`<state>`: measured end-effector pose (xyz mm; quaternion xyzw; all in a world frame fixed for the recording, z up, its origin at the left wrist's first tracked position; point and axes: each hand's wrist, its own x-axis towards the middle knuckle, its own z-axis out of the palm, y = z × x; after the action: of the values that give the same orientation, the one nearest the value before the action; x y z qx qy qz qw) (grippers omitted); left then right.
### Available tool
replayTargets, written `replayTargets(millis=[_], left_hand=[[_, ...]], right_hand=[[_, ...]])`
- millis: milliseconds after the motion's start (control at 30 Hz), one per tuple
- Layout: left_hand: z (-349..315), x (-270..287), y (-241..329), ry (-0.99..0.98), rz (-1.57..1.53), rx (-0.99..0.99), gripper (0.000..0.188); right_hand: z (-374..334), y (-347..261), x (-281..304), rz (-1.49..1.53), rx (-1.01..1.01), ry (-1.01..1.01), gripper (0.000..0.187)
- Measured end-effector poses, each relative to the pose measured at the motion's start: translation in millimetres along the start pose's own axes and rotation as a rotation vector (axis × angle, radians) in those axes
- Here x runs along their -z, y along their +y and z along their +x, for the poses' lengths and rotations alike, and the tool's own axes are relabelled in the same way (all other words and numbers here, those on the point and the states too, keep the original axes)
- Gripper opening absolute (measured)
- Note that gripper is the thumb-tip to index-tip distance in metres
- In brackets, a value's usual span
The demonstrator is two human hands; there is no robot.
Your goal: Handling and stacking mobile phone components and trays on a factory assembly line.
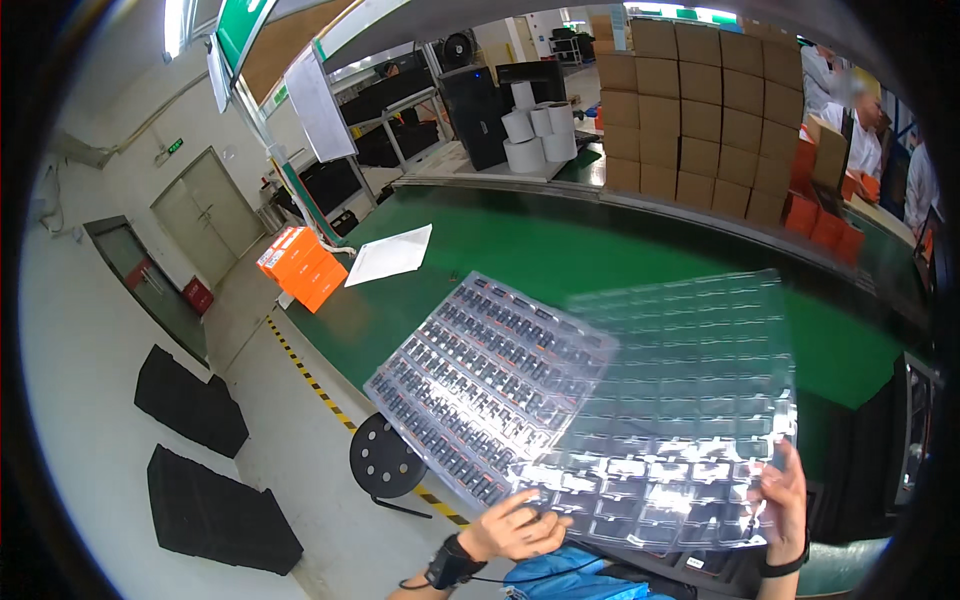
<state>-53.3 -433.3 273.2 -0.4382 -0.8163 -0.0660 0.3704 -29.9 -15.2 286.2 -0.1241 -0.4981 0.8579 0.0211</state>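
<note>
My right hand (786,492) grips the right edge of an empty clear plastic blister tray (680,400), its thumb and fingers closed on the rim. The tray is tilted and partly see-through. My left hand (518,528) has its fingers curled at the tray's lower left corner, and a dark band with a cord sits on that wrist. Left of this tray lies a filled clear tray (480,375), with rows of small dark parts in its pockets. The held tray overlaps the filled one's right side.
Both trays are over a green worktop (600,240). At its far left are orange boxes (305,268) and a white sheet (392,254). Stacked brown cartons (700,110) and white rolls (535,135) stand behind. A black stool (385,458) is at the left edge; people work at the far right.
</note>
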Motion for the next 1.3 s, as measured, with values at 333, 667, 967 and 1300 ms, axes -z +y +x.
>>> replayTargets(millis=[333,667,967,1300], left_hand=[[65.1,-46.9,-289.3,-0.218,0.309,0.377,0.014],[-35.3,-245.4,-514.8,-0.390,0.269,1.301,0.036],[-28.3,-289.9,-536.1,-0.554,0.321,1.390,0.049],[-50.3,-290.5,-537.9,-0.189,0.078,1.091,0.018]], right_hand=[[-35.2,-13.7,55.0,0.161,0.251,0.251,0.087],[-67.3,-20.4,50.5,-0.055,0.043,0.335,0.078],[-93.2,35.8,157.2,-0.217,0.069,0.490,0.075],[-84.1,16.8,106.2,-0.021,-0.015,0.364,0.070]])
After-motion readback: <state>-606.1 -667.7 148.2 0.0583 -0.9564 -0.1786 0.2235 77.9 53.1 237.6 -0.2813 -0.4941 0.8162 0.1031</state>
